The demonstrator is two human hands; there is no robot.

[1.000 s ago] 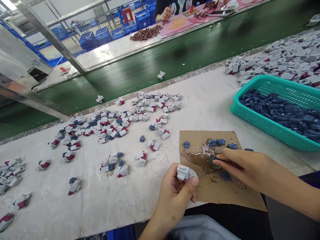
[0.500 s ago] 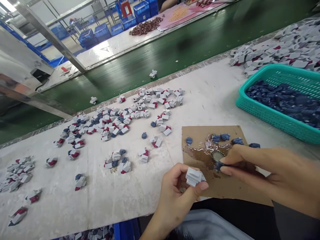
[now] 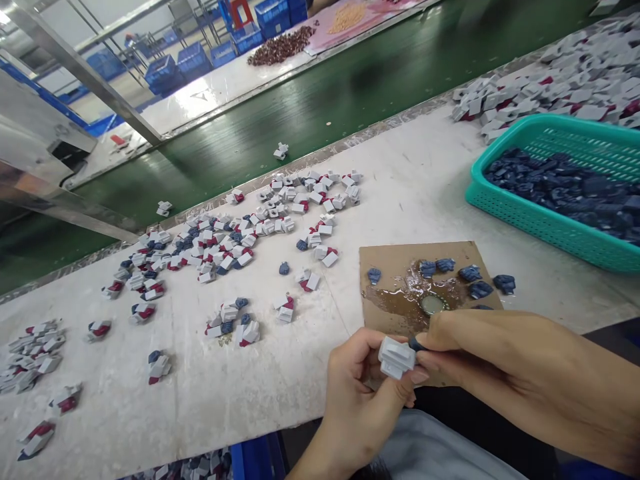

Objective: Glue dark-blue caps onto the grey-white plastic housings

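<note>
Between the thumb and fingers of my left hand [image 3: 363, 400] is a white plastic piece [image 3: 396, 357] with stepped blocks. My right hand [image 3: 505, 370] pinches a small dark blue plastic piece [image 3: 416, 343] against the white piece's right side; fingers partly cover where they meet. Beneath and beyond both hands lies a cardboard sheet [image 3: 385, 257], wet with a brownish liquid around a small round cap [image 3: 433, 305]. Several blue pieces [image 3: 470, 273] lie on the cardboard and at its right edge.
A teal basket [image 3: 545, 220] of dark blue pieces stands at right, before a heap of white and red pieces [image 3: 560, 80]. Many joined white, red and blue pieces [image 3: 225, 243] spread over the table's left. Beyond runs a green conveyor belt [image 3: 350, 100] carrying a few white pieces.
My right hand has moved from the round cap on the cardboard to my left hand, bringing the blue piece against the white piece. White pieces on the belt have shifted left.
</note>
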